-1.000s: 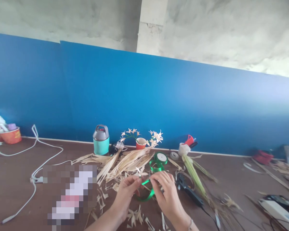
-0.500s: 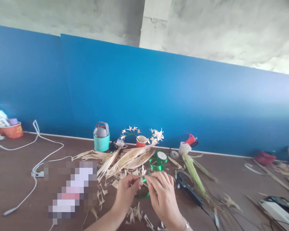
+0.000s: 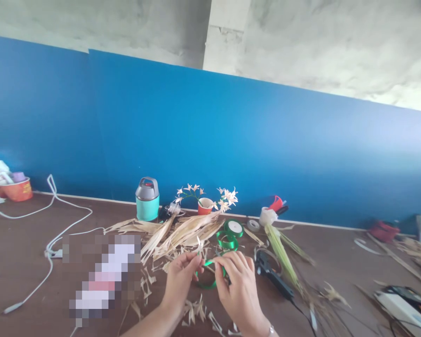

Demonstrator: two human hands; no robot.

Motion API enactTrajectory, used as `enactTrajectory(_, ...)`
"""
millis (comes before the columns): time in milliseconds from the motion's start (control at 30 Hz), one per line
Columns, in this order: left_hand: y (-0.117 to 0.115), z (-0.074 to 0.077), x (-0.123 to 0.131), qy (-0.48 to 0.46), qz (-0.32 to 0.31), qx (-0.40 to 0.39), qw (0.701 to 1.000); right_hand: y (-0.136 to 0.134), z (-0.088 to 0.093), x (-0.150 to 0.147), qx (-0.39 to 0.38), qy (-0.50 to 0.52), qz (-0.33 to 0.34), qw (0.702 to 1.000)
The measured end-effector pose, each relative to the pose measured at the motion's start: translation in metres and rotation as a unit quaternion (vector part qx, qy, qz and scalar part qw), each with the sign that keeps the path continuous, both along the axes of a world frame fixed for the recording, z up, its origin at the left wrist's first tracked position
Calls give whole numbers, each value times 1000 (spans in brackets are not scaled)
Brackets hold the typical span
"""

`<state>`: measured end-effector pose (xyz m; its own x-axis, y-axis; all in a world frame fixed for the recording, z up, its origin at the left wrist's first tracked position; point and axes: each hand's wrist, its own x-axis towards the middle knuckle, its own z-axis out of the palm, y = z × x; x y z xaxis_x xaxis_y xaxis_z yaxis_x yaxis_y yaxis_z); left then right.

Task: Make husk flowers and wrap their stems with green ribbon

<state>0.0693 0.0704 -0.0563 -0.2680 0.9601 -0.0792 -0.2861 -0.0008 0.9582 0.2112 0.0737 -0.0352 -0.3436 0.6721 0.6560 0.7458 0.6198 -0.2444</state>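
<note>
Near the bottom centre, my left hand (image 3: 179,276) pinches the base of a small pale flower (image 3: 199,244) that points upward. My right hand (image 3: 236,281), just beside it, has its fingers pressed together on a green ribbon (image 3: 208,263). The ribbon stretches between the two hands and loops down below them. Behind my right hand a green ribbon roll (image 3: 235,228) lies on the table. Dry husks (image 3: 192,231) are spread beyond my hands, and cut scraps (image 3: 195,311) lie beneath them. An orange cup (image 3: 205,206) holds stems of pale flowers (image 3: 228,197).
A turquoise flask (image 3: 148,201) stands at the back. To the right lie a black glue gun (image 3: 275,278) with a cable and a bundle of green stalks (image 3: 282,255). A white cable (image 3: 51,243) and a blurred-out object are on the left. A blue panel (image 3: 210,135) stands behind.
My left hand and the flower have shifted slightly left, away from my right hand. More of the green ribbon now shows between and below the hands.
</note>
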Motion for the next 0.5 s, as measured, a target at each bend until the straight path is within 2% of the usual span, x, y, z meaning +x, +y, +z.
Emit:
enactTrajectory(200, -4, 4, 3, 2, -3, 10, 1000, -1, -6, -5, -32, 7, -4, 999)
enactTrajectory(500, 0, -4, 2, 4, -18, 21, 1000, 0, -9, -9, -26, 21, 7, 999)
